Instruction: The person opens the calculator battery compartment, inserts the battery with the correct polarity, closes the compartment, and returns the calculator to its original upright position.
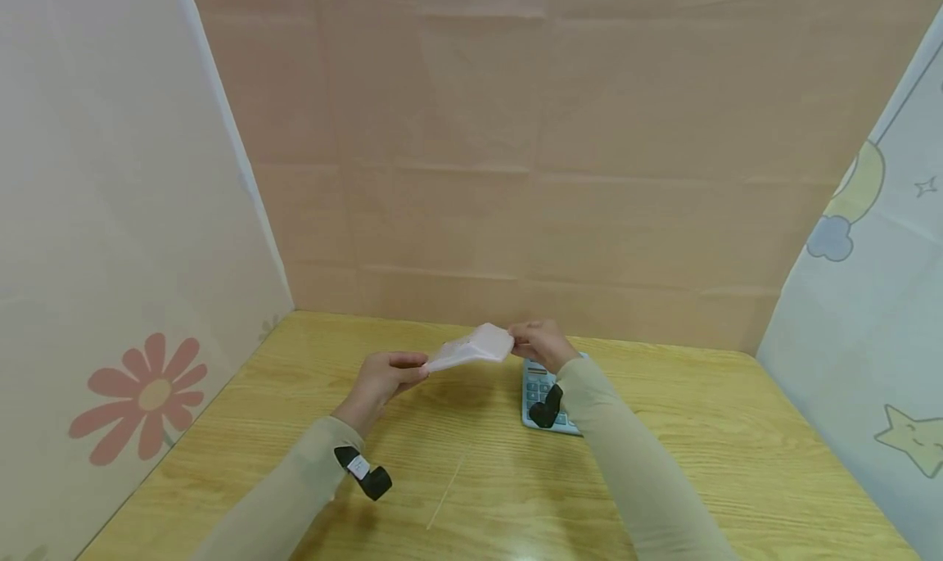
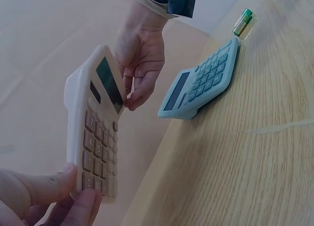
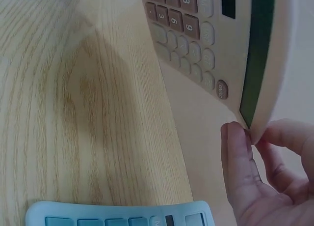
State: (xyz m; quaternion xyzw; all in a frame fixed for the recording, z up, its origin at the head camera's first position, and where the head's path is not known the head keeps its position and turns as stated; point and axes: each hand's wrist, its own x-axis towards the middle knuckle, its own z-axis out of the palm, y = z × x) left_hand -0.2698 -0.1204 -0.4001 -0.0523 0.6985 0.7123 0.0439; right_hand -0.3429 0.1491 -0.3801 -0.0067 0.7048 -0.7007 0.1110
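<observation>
A pale pink calculator (image 1: 471, 346) with brown number keys is held up above the table between both hands. My left hand (image 1: 383, 381) pinches its lower end near the 0 key, thumb on the edge, as the left wrist view shows. At the display end, my right hand (image 1: 543, 344) pinches one corner between thumb and fingers. The calculator (image 2: 100, 132) is tilted, its keys and dark screen facing the left wrist camera. Below the right forearm, a light blue calculator (image 2: 208, 81) lies on the table, partly hidden by that arm in the head view.
Green-and-gold batteries (image 2: 242, 22) lie on the wooden table (image 1: 442, 454) beyond the blue calculator. A brown paper-like backdrop (image 1: 516, 151) rises behind the table. Patterned side panels stand at left (image 1: 133, 217) and right (image 1: 862, 340).
</observation>
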